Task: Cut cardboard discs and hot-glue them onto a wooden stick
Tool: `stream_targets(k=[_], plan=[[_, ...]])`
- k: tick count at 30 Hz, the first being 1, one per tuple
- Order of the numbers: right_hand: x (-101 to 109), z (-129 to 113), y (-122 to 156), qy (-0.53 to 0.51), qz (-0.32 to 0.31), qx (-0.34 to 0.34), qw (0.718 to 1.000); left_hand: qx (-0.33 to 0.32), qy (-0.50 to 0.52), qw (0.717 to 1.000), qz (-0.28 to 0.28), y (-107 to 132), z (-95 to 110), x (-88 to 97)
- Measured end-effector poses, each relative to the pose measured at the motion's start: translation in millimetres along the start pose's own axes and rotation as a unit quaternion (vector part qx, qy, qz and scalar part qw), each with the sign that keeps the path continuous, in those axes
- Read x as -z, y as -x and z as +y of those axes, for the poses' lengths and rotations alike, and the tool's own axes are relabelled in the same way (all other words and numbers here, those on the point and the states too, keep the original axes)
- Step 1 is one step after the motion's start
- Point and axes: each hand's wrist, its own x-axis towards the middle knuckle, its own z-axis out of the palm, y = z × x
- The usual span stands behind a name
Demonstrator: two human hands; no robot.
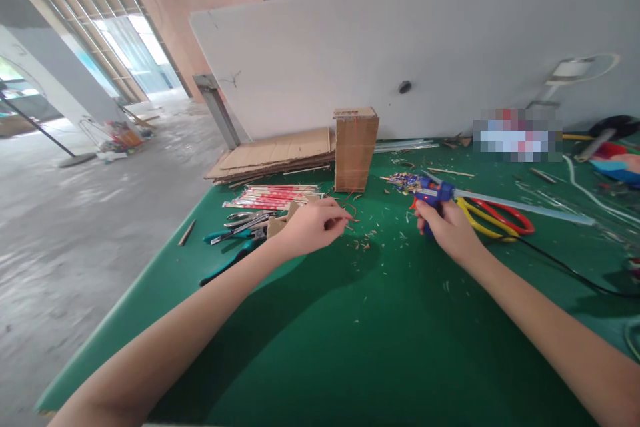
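Note:
My right hand (450, 227) is wrapped around the handle of a blue hot glue gun (434, 191), and a long clear glue stick (525, 206) juts from its back. The gun's nozzle points left, over a small heap of wood shavings. Left of it, my left hand (317, 225) is closed in a pinch at the end of a thin red wire (353, 209). Just beyond that hand a narrow cardboard box (355, 157) stands upright, with a reddish line running down its front. Whether the wire joins the box, I cannot tell.
Red-wrapped sticks (275, 197) and teal-handled pliers (235, 260) lie at the left. Cardboard sheets (280, 150) are stacked behind. Red-and-yellow-handled scissors (487, 219) and a black cord (560, 267) are at the right. A white board (320, 60) stands behind the green table (350, 360).

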Motion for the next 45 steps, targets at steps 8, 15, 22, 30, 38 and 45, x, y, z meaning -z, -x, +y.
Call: stream_targets(k=[8, 15, 22, 30, 38, 45], plan=[[0, -6, 4, 0.015, -0.024, 0.014, 0.999, 0.029, -0.129, 0.991, -0.022, -5, 1, 16.1], [1, -6, 4, 0.004, -0.053, 0.006, 0.999, 0.008, -0.034, 0.999, 0.03, -7, -3, 16.1], [10, -23, 9, -0.003, -0.12, 0.004, 0.993, 0.015, -0.07, 0.997, -0.001, -9, -2, 18.1], [4, -33, 20, 0.004, -0.224, 0.011, 0.974, 0.002, -0.101, 0.995, -0.009, -10, 1, 20.5], [-16, -31, 29, 0.069, -0.221, 0.029, 0.972, 0.009, -0.111, 0.994, -0.009, -11, 5, 17.4], [-20, -31, 30, 0.109, -0.199, 0.065, 0.972, 0.028, -0.105, 0.994, -0.008, -10, 9, 16.6]])
